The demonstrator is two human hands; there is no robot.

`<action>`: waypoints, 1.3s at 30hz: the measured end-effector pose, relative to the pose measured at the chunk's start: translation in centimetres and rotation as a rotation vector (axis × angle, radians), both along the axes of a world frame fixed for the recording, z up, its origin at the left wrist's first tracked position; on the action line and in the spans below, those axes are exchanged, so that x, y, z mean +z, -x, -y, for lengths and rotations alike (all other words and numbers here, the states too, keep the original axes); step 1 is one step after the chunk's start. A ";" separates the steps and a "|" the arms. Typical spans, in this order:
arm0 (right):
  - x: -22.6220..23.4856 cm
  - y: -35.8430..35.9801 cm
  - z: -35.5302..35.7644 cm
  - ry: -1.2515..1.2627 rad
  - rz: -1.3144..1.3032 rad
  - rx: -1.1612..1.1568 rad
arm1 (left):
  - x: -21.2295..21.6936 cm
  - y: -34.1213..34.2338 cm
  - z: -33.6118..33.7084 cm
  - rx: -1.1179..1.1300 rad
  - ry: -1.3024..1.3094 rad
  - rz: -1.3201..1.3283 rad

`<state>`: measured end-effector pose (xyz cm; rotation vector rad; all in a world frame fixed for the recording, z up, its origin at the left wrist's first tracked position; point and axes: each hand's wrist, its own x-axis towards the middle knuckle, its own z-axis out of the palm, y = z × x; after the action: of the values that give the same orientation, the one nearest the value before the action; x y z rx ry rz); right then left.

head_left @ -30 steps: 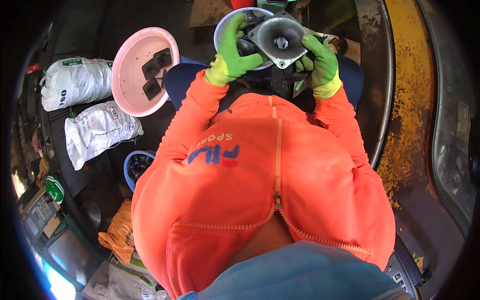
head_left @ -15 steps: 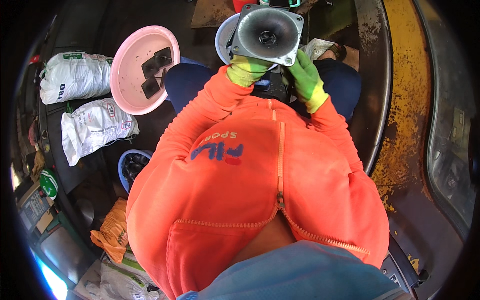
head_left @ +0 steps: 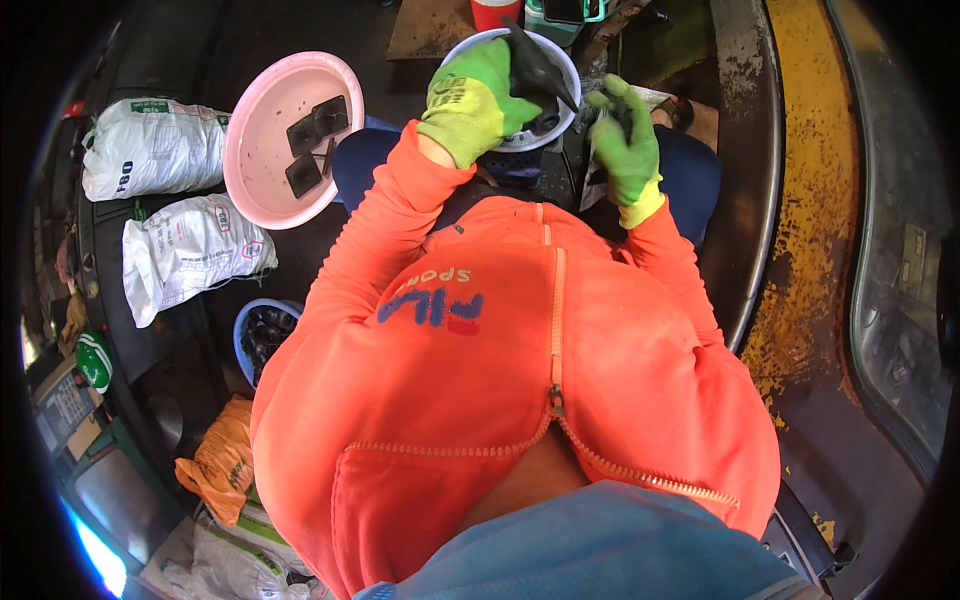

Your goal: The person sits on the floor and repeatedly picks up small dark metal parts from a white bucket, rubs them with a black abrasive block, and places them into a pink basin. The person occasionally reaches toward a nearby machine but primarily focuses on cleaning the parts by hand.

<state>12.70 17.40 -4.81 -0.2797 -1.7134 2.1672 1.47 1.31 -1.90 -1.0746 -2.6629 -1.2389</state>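
Note:
My left hand (head_left: 470,105), in a green and yellow glove, grips a black speaker horn (head_left: 536,66) with a square flange. The horn is turned nearly edge-on, so its mouth is hidden from view. It hangs over a pale blue basin (head_left: 572,78) in front of me, which has dark pieces inside. To the right of the basin, my gloved right hand (head_left: 630,150) is apart from the horn, with its fingers bent and spread and nothing visible in them.
On the left stands a pink basin (head_left: 240,165) holding several flat black parts (head_left: 330,115). Beyond it lie white sacks (head_left: 150,150), and a blue basin (head_left: 243,335) of dark pieces stands nearer me. A red container (head_left: 495,14) is at the far edge, a rusty yellow metal panel (head_left: 800,200) at right.
The horn has tipped from showing its mouth to nearly edge-on, in my left hand alone. My right hand has let go and moved slightly right.

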 end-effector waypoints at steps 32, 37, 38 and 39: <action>1.7 1.4 2.1 -0.474 -0.290 0.187 | 1.5 -3.1 -1.6 -0.315 -0.662 -0.118; 3.2 1.2 1.4 -0.775 -0.288 0.310 | 1.4 -2.3 -1.1 -0.436 -0.678 -0.063; 3.3 1.1 1.0 -0.773 -0.276 0.360 | 1.4 -2.0 -1.1 -0.476 -0.679 -0.023; 3.4 0.8 0.8 -0.855 -0.229 0.362 | 1.4 -1.8 -1.1 -0.522 -0.685 0.008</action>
<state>11.86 16.60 -1.38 0.5131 -2.4677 1.3748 3.24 2.39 -0.52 -1.6273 -1.7257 -2.0076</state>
